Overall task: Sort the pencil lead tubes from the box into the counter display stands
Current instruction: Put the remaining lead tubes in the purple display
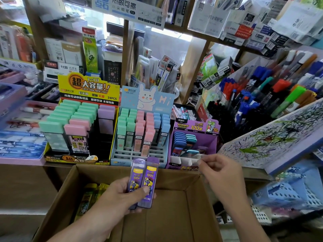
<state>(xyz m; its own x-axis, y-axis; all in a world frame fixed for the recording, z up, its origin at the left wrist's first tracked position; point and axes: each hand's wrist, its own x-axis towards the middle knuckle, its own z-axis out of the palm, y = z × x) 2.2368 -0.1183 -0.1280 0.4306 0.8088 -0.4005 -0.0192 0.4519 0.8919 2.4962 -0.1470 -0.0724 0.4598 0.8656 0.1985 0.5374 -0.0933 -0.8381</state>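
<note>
My left hand (120, 194) grips a small stack of translucent purple lead tubes (147, 173) upright over the open cardboard box (194, 208). Yellow-green tubes (90, 194) lie in the box's left corner. My right hand (222, 173) hovers at the front right of the purple display stand (212, 144), thumb and forefinger pinched together by its white dividers; whether something is between them I cannot tell. Left of it stand the blue bunny display stand (139, 155) with green, pink and blue tubes, and the yellow display stand (52, 157) with bigger cases.
Pen racks (262, 95) crowd the right side, above a scribbled test pad (272, 138). Lilac trays of pens (21, 119) lie at the left. Packed shelves rise behind the stands. A blue perforated basket (288, 191) sits low at right.
</note>
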